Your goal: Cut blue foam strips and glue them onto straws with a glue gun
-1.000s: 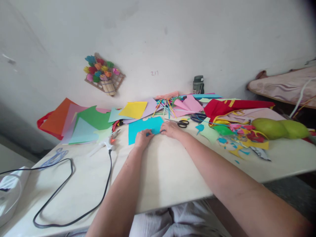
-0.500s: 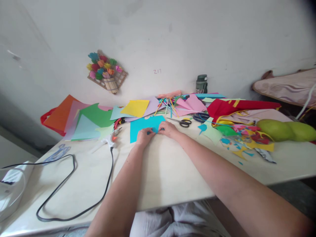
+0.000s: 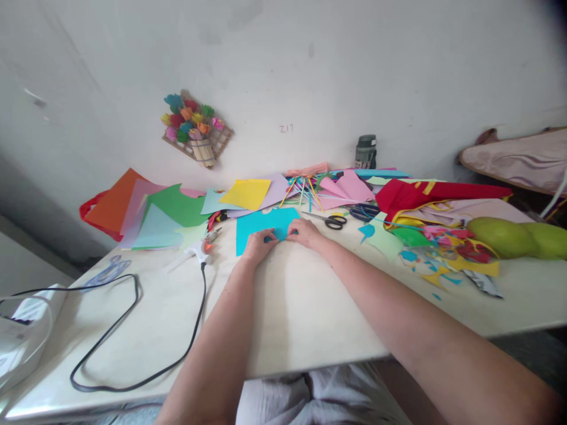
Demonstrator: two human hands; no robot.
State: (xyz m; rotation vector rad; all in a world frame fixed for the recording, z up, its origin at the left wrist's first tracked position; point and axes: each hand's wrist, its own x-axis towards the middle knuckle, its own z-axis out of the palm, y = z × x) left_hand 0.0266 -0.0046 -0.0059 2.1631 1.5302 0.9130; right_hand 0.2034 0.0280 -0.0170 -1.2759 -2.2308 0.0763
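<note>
A sheet of bright blue paper [image 3: 250, 227] lies on the table, with a notch cut in its far edge. My left hand [image 3: 261, 245] pinches the near edge of this sheet, thumb and fingers together. Close beside it on the right, my right hand [image 3: 305, 232] pinches the same edge. The fingers cover part of the paper, so whether the edge is folded there cannot be made out. Black-handled scissors [image 3: 335, 222] rest just beyond my right hand. To the left of the sheet lies a white glue gun [image 3: 201, 254] with an orange part near its nozzle.
A black cord [image 3: 133, 389] loops across the table's left side to a white power strip [image 3: 35, 313]. Coloured paper sheets [image 3: 179, 203] line the back. Paper scraps [image 3: 434, 277], a red cloth bag [image 3: 398, 198], a green pillow-like object [image 3: 500, 236] and a dark bottle [image 3: 365, 151] are on the right.
The whole view has shifted slightly, so things appear a little further right. Both hands keep their pinch on the blue paper, with barely any movement against it.
</note>
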